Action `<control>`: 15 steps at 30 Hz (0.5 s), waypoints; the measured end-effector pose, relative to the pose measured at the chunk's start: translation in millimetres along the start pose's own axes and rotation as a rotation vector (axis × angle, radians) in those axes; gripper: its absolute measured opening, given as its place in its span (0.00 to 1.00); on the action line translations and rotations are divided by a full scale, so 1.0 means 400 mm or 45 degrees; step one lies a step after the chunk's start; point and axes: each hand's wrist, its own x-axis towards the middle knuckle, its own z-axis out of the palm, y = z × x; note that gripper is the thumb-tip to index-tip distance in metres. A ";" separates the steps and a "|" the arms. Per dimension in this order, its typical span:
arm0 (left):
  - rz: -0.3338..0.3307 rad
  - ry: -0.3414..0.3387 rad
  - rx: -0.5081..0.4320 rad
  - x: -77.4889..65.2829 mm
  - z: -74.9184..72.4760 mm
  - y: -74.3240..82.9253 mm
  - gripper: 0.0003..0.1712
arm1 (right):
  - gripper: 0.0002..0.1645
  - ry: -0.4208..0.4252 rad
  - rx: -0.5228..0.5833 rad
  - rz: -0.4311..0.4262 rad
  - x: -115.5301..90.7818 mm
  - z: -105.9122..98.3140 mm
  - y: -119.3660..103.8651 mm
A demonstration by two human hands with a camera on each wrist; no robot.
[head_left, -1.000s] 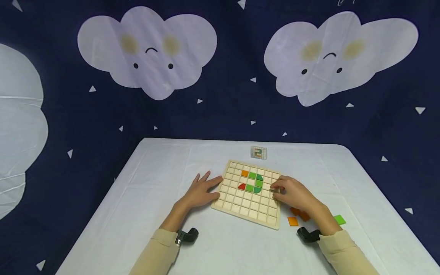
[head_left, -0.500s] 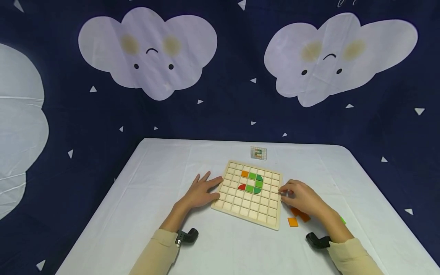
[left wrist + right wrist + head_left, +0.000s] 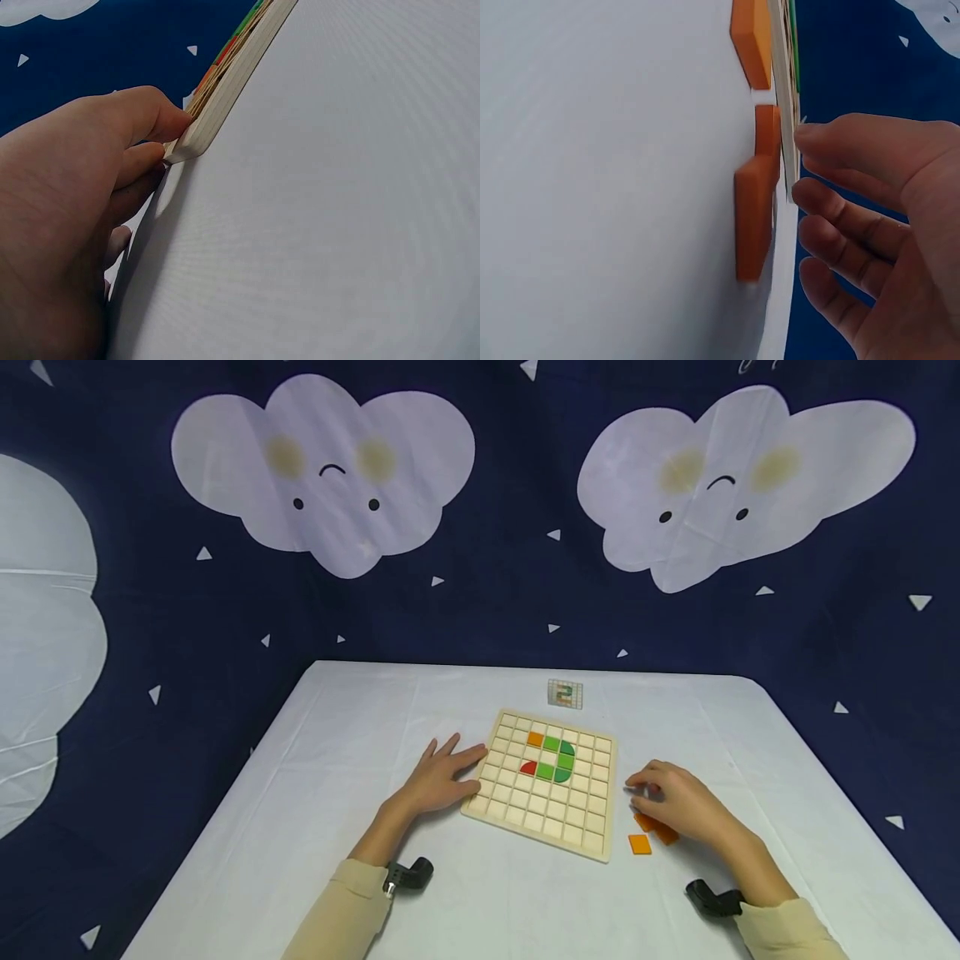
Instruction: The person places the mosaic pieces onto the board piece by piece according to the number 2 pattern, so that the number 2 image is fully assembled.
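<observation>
My left hand lies with fingers spread at the left edge of a wooden grid board. In the left wrist view its thumb touches the board's corner. On the board sit an orange square tile, a red quarter-round tile, and several green tiles in a curved row. My right hand hovers off the board's right edge, fingers loosely bent, above several orange tiles. No held piece shows in the right wrist view, where its fingers are apart from the orange tiles.
A small picture card with a 2-like figure stands behind the board. A separate orange square lies near the board's lower right corner. White cloth covers the table; a dark blue cloud-print curtain hangs behind it.
My right hand has drawn back from over the board's right side, moving right and nearer to the orange tiles. Its arm now hides the loose green tile. My left hand stays in place.
</observation>
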 end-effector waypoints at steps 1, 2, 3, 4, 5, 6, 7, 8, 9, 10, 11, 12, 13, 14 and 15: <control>0.002 0.000 -0.001 0.000 -0.001 0.001 0.35 | 0.13 0.000 -0.002 0.008 -0.003 -0.002 0.001; 0.002 0.001 -0.002 0.000 -0.002 0.001 0.35 | 0.13 0.001 -0.002 0.017 -0.007 -0.005 0.002; -0.001 -0.001 0.000 -0.001 -0.003 0.001 0.35 | 0.13 0.002 -0.004 0.023 -0.011 -0.008 0.004; -0.003 -0.003 0.001 -0.001 -0.004 0.002 0.35 | 0.13 0.003 -0.007 0.029 -0.014 -0.010 0.005; -0.004 -0.003 0.001 -0.001 -0.005 0.002 0.35 | 0.13 0.004 -0.007 0.034 -0.017 -0.013 0.006; -0.005 -0.005 0.002 -0.001 -0.005 0.003 0.35 | 0.14 0.006 -0.009 0.038 -0.021 -0.016 0.008; -0.006 -0.007 0.006 -0.002 -0.005 0.003 0.35 | 0.14 0.010 -0.009 0.040 -0.025 -0.018 0.009; -0.005 -0.006 0.007 -0.002 -0.005 0.003 0.35 | 0.14 0.015 -0.008 0.042 -0.029 -0.020 0.011; -0.004 -0.007 0.007 -0.001 -0.005 0.003 0.35 | 0.14 0.020 -0.008 0.043 -0.033 -0.022 0.013; -0.003 -0.008 0.008 -0.001 -0.004 0.002 0.35 | 0.14 0.026 -0.005 0.044 -0.037 -0.024 0.015; 0.000 -0.008 0.008 -0.001 -0.004 0.002 0.35 | 0.14 0.031 -0.003 0.045 -0.041 -0.026 0.017; -0.001 -0.010 0.009 -0.001 -0.003 0.002 0.35 | 0.14 0.036 -0.005 0.045 -0.045 -0.027 0.020; -0.002 -0.012 0.011 0.000 -0.002 0.001 0.35 | 0.14 0.041 -0.005 0.044 -0.049 -0.028 0.023; -0.003 -0.013 0.009 0.000 -0.002 0.001 0.35 | 0.14 0.047 -0.008 0.043 -0.052 -0.029 0.025; -0.003 -0.014 0.011 0.000 -0.002 0.000 0.35 | 0.14 0.054 -0.010 0.041 -0.056 -0.029 0.028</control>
